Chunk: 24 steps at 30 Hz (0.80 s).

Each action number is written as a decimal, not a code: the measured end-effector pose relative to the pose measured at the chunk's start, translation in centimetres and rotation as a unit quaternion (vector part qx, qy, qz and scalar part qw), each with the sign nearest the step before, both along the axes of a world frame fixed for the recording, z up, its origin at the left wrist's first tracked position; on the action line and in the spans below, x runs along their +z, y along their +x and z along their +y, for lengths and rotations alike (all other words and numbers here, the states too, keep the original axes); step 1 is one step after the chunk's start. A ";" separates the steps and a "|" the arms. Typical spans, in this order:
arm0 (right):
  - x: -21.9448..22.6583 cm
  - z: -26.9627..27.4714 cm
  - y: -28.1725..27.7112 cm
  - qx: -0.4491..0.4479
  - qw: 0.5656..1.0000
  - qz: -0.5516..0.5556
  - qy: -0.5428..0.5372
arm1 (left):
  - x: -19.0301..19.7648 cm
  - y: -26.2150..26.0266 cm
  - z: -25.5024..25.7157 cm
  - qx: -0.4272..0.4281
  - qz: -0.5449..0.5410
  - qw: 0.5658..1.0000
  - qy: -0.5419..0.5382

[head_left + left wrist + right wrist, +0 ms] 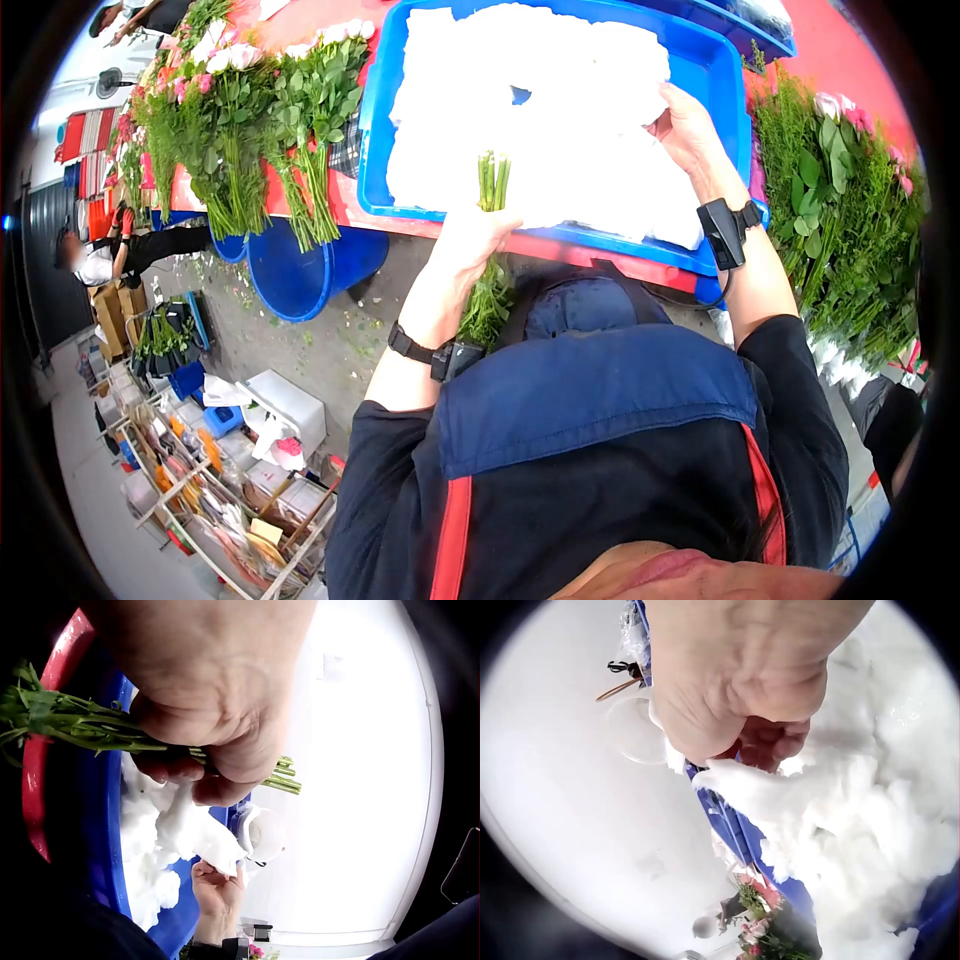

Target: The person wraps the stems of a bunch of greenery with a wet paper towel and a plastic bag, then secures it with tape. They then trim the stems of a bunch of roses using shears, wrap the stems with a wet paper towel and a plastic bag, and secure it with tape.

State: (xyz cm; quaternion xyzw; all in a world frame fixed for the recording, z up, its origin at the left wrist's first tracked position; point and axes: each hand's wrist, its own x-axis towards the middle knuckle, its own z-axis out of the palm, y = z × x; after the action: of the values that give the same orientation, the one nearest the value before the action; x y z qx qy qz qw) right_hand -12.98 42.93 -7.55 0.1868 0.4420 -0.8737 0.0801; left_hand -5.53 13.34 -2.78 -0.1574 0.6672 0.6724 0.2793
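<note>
My left hand (468, 238) grips a bunch of green stems (492, 182) at the near side of a blue tray (376, 150). Their cut ends point forward over the tray, while the leafy part (45, 712) trails back below the hand. White fluffy cotton (540, 120) fills most of the tray and looks wet in the right wrist view. At the tray's right side, my right hand (690, 135) pinches a tuft of the cotton (739, 784) between thumb and fingers. Part of the right fingers is hidden behind the palm in the right wrist view.
Bunches of roses with greenery (235, 130) lie along the red table (290, 20) at left; more flowers (835, 200) lie at right. A blue bucket (290, 270) stands below the table edge. Another person (100, 250) is at far left, near a cluttered rack (210, 500).
</note>
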 end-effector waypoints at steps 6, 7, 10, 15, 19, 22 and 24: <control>0.9 -0.8 2.3 0.025 0.956 0.130 0.262 | 1.1 -0.4 0.7 -0.037 0.000 0.999 0.028; 1.8 -2.2 3.3 0.029 0.931 0.176 0.319 | 1.2 -0.5 0.8 -0.045 0.004 0.998 0.037; 4.7 -8.0 6.9 0.224 0.876 0.199 0.378 | 2.0 -0.4 1.8 -0.064 0.000 0.996 0.062; 4.9 -9.5 7.8 0.175 0.656 0.471 0.563 | 1.1 -0.1 1.2 -0.077 -0.001 0.992 0.104; 4.0 -10.2 8.6 0.129 0.663 0.448 0.586 | 1.8 0.0 1.9 -0.100 0.006 0.989 0.107; 0.6 -8.5 7.7 0.137 0.786 0.325 0.507 | 1.9 0.4 1.7 -0.081 0.017 0.994 0.069; 0.5 -6.7 6.8 0.115 0.901 0.137 0.395 | 2.1 0.4 1.8 -0.057 0.027 0.998 0.029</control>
State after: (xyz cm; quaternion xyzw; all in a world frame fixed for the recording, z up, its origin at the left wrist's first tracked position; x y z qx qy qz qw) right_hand -6.16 36.24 -7.03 0.0289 0.7760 -0.6290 0.0384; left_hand -5.13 15.12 -0.71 -0.0933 0.6625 0.6785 0.3034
